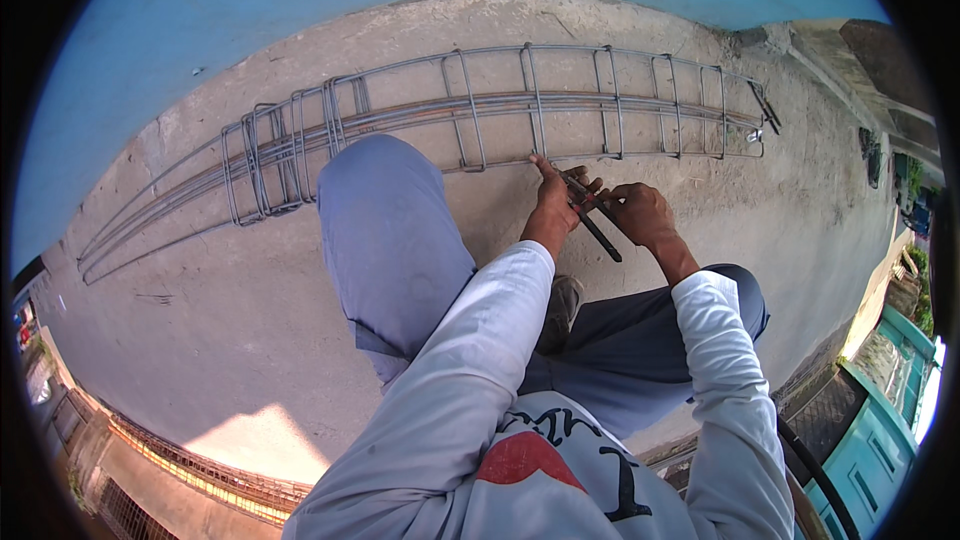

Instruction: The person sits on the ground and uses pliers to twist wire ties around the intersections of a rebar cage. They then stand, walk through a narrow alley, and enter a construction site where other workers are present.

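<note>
Across the upper middle of the frame I see the concrete ground [250, 340], and lying on it a long rebar cage [480, 110]: several lengthwise bars running from the left edge to the upper right, ringed by rectangular stirrups. The rings are bunched close together at the left of centre and spread apart toward the right. Behind it, along the top of the frame, stands a blue wall [300, 0].

Below the cage, my knees in grey trousers [390, 240] fill the centre, so I judge I am squatting at the cage's near side.

At centre right, my left hand [553, 202] is stretched up with fingers touching the nearest lengthwise bar where a stirrup crosses it. My right hand [640, 212] is closed round a dark tool with a red grip [595, 220], its tip just beside the left fingers.

I judge the step in hand to be tying a stirrup to the near bar at this crossing. The next move would call for steadying the joint with the left fingers and working the tool tightly at it; the tie wire itself is too small to make out.
</note>
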Available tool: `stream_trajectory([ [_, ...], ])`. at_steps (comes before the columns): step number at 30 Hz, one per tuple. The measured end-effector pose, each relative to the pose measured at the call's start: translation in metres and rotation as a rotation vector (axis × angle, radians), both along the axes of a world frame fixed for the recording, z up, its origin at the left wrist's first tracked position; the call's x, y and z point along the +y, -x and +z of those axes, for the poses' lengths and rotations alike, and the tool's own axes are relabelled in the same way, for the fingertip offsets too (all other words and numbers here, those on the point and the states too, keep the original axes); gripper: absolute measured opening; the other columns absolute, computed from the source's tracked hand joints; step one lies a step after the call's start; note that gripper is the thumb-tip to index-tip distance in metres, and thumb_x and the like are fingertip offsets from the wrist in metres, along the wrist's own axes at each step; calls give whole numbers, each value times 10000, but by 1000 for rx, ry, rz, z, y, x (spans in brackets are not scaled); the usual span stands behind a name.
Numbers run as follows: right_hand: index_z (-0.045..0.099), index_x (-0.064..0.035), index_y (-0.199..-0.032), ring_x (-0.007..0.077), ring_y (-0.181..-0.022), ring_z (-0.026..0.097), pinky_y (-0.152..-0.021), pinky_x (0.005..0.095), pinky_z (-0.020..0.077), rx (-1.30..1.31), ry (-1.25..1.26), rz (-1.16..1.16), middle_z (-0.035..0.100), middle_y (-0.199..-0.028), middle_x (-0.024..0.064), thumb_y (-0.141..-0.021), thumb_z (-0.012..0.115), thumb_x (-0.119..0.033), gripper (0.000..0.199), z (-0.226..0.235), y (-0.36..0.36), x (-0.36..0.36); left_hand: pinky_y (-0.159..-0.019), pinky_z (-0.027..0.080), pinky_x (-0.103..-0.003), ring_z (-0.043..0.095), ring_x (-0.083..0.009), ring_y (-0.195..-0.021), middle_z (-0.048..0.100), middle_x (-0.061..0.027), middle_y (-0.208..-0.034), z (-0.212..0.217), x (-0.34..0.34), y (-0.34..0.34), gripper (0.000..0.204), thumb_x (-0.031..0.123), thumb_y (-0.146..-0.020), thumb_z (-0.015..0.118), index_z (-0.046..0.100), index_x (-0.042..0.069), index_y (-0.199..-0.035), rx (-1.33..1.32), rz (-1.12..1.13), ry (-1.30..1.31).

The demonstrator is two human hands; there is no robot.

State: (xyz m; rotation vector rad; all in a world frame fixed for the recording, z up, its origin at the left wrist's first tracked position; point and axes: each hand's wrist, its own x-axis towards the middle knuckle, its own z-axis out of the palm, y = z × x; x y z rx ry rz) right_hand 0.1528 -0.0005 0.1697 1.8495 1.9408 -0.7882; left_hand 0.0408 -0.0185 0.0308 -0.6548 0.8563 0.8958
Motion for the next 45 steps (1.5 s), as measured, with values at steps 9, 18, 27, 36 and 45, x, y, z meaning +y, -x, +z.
stream_trajectory([
  [9,719,-117,-983,352,-851,680,-742,450,531,27,-268,214,704,-857,139,-862,628,-146,154,-10,-8,-8,-637,616,-490,682,-318,-749,550,-100,-653,-4,2,-4,922,834,-807,214,556,-19,-886,42,-34,5],
  [18,631,-96,-802,281,-672,695,-591,390,532,-79,-195,536,669,-696,158,-834,583,-103,58,-8,-2,-47,-653,586,-482,533,-233,-529,510,-64,-616,-5,0,-8,727,738,-869,376,541,32,-810,-34,-3,-36],
  [27,657,-60,-1012,316,-822,697,-711,420,545,-219,68,381,692,-870,177,-843,603,-178,212,13,31,-30,-487,425,-382,403,-186,-444,411,-8,-558,-26,-3,-15,465,518,-919,599,469,96,-772,26,-7,42],
  [36,516,22,-1191,396,-974,638,-820,493,517,-204,-62,33,632,-1036,224,-905,598,-267,415,-61,11,-76,-456,398,-389,363,-183,-432,391,-5,-564,-18,10,-30,460,464,-922,632,449,97,-715,189,-46,214],
  [45,597,-30,-943,185,-655,610,-564,367,488,645,932,-843,612,-787,64,-918,665,-301,281,-67,-20,-46,-476,457,-342,522,-161,-516,539,1,-613,-6,-14,8,331,398,-850,749,583,112,-834,-26,-86,-120],
])
